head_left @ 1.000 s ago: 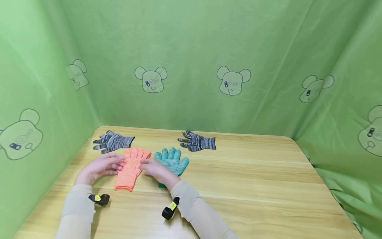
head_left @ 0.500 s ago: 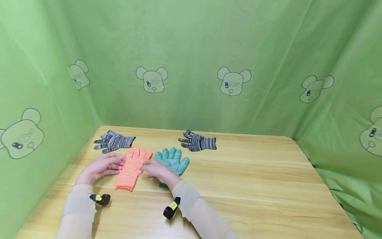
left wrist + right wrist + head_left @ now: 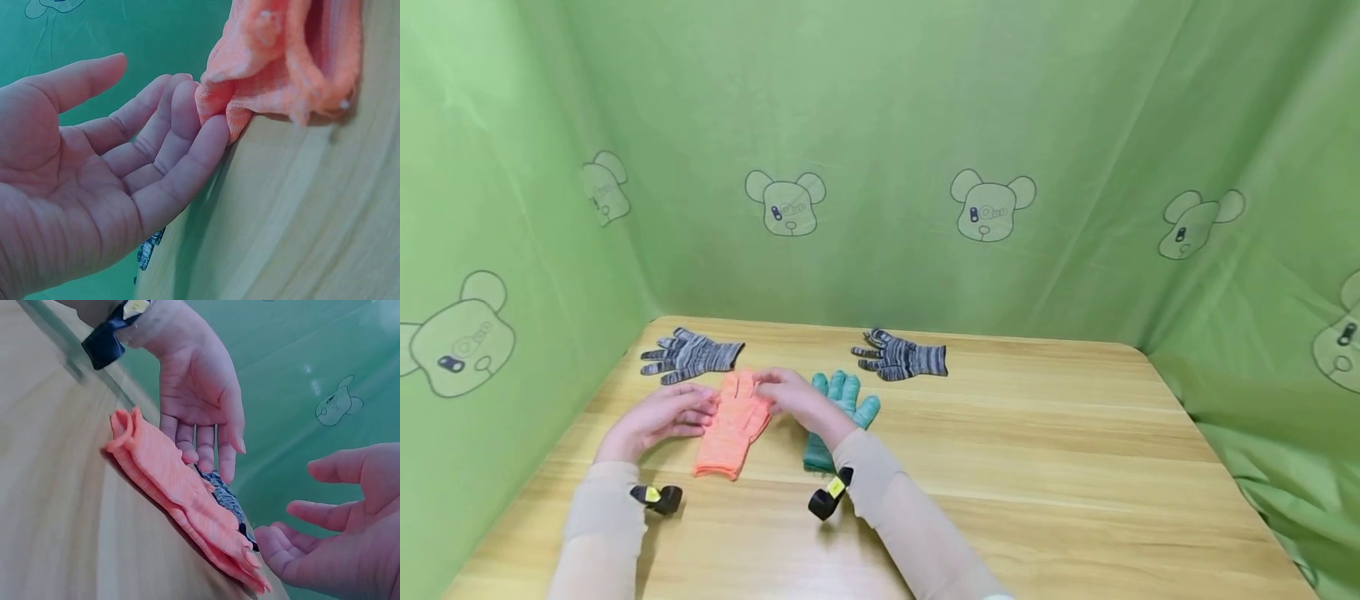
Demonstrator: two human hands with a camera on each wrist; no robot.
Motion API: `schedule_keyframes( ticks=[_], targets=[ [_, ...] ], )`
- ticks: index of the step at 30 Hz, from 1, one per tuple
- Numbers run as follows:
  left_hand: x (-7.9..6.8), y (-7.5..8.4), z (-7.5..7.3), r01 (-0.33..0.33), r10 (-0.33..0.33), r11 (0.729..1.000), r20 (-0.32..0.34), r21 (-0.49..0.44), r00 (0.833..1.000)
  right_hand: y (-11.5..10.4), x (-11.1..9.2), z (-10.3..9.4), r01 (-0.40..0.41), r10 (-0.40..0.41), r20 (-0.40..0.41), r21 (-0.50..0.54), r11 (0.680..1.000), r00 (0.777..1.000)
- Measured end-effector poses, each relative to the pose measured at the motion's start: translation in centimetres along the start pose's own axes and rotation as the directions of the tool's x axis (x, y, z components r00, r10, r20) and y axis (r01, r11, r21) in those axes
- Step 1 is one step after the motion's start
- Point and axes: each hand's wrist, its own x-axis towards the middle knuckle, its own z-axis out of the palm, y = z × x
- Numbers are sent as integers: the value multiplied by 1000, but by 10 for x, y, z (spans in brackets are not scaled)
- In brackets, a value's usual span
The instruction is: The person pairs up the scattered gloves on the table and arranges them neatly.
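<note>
An orange knitted glove (image 3: 730,429) lies flat on the table, cuff toward me and fingers pointing away. My left hand (image 3: 658,417) is at its left side. In the left wrist view those fingertips (image 3: 212,131) touch the fabric, thumb raised and apart. Over the orange glove's fingers, on the right, is my right hand (image 3: 801,404), covering some of them in the head view. The right wrist view has that hand's fingers (image 3: 278,553) loosely bent beside the glove's finger ends, with nothing gripped. A teal glove (image 3: 867,410) lies partly under my right forearm.
Two grey-and-black striped gloves lie at the back: the left one (image 3: 696,357) and the right one (image 3: 906,357). Green curtain (image 3: 880,275) printed with bear heads surrounds the wooden table (image 3: 1037,450) at the back and sides.
My right hand has moved away from me, from the orange glove's thumb side up to its fingers. My left hand has stayed at the left edge.
</note>
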Motion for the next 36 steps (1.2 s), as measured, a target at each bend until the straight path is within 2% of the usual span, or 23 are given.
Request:
schedule_keyframes(
  ticks=[10,16,25,36],
  targets=[
    [1,-1,0,14,-14,1000,-10,-18,1000,9,17,-1,-141,135,-70,-89,986,988],
    [2,-2,-2,16,-16,997,3,-81,1000,10,15,-1,-126,120,-59,-110,986,991],
    [1,-6,-6,-7,15,989,60,-145,998,11,11,2,-117,109,-60,-149,982,992],
    [-1,-4,-5,5,-1,988,28,-152,1000,12,13,5,-156,141,-92,-184,970,986]
  ],
)
